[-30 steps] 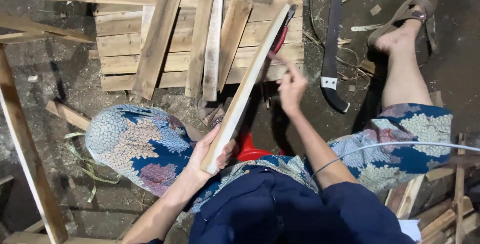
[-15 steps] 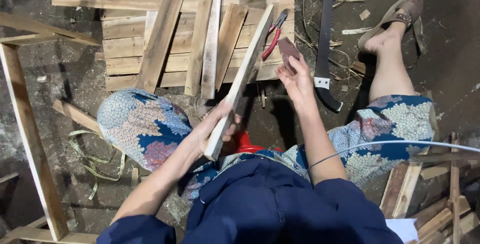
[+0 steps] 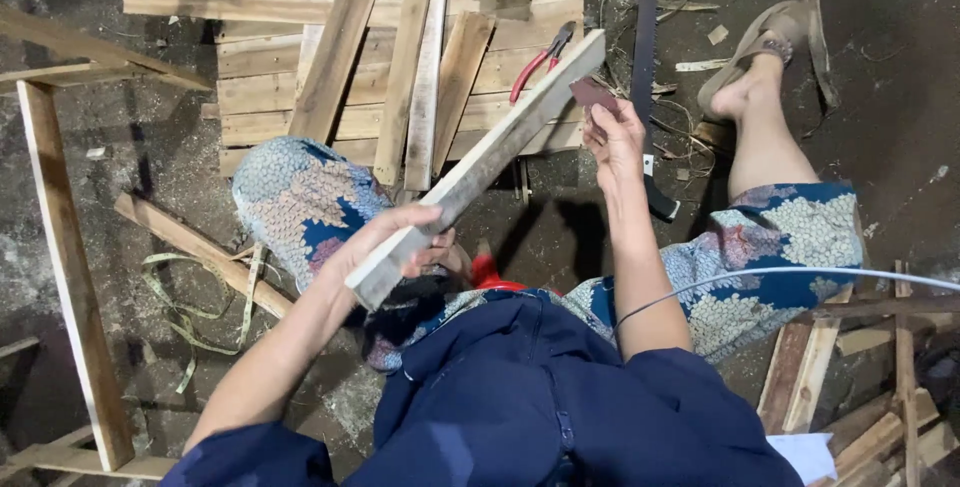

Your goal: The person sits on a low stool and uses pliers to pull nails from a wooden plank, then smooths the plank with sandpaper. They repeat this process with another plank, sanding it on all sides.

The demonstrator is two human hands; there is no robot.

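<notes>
Since a second ago our right hand (image 3: 612,142), clamping sandpaper (image 3: 592,94), has slid up the slat (image 3: 480,167), which our left hand (image 3: 395,242) grips low.

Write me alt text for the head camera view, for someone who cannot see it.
A seated person's left hand grips a wooden slat at its near end, while the right hand presses a small dark sanding piece against its far end. Red-handled pliers lie on stacked boards beyond.

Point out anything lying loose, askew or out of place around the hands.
Red-handled pliers lie loose on the heaped slats, which cross at odd angles. A measuring tape trails tangled on the dirt floor. The left hand holds a wooden slat tilted; the right hand presses a small dark piece near its far end.
</notes>
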